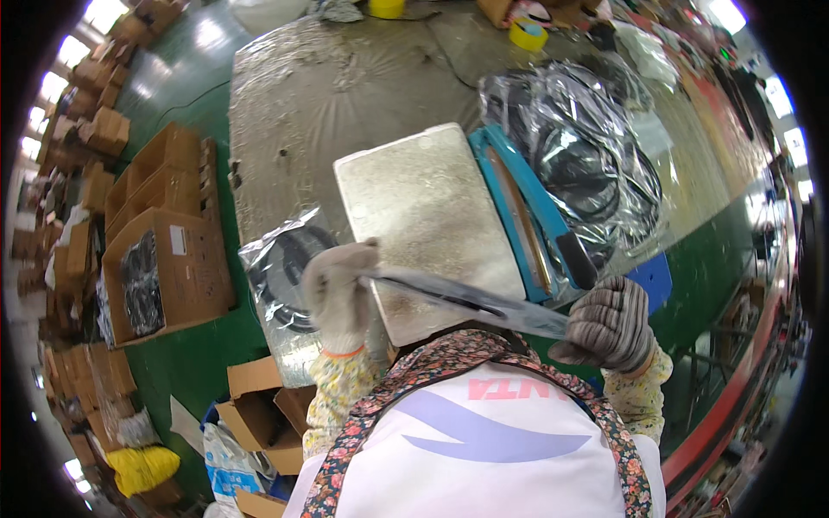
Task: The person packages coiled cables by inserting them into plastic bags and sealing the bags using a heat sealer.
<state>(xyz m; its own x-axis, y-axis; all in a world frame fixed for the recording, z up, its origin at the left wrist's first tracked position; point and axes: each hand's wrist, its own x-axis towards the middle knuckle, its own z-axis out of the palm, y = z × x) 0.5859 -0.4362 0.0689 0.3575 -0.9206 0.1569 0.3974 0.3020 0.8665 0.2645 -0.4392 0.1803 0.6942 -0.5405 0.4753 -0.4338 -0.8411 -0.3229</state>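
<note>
A: Head view, quick pass. We see the left hand (338,292) in a pale glove pinching one end of a clear bag (466,302) with a black cable inside. The right hand (609,324), striped glove, is fisted around the other end. The bag is stretched between them, just above the near edge of the metal plate (423,216).

B: Agreed, both hands closed on it. Risks?

A: We judge the bag could slip at the left pinch, since only the fingertips seem to hold the film there. The cable could also slide toward one end, because the bag tilts down to the right.

B: And the sealer (527,216)?

A: Teal bar sealer, just right of the plate, with its black handle near the right hand. We think the bag could snag on that handle if it swings over.

B: Surroundings?

A: Another bagged cable (281,263) lies left of the plate, near the left hand. A heap of bagged cables (579,147) sits behind the sealer. Yellow tape rolls (527,34) are at the far table edge. Cardboard boxes (164,250) stand on the green floor to the left.

B: Anything blocking?

A: The heap crowds the sealer's far side; we see nothing between the hands and the plate.
</note>
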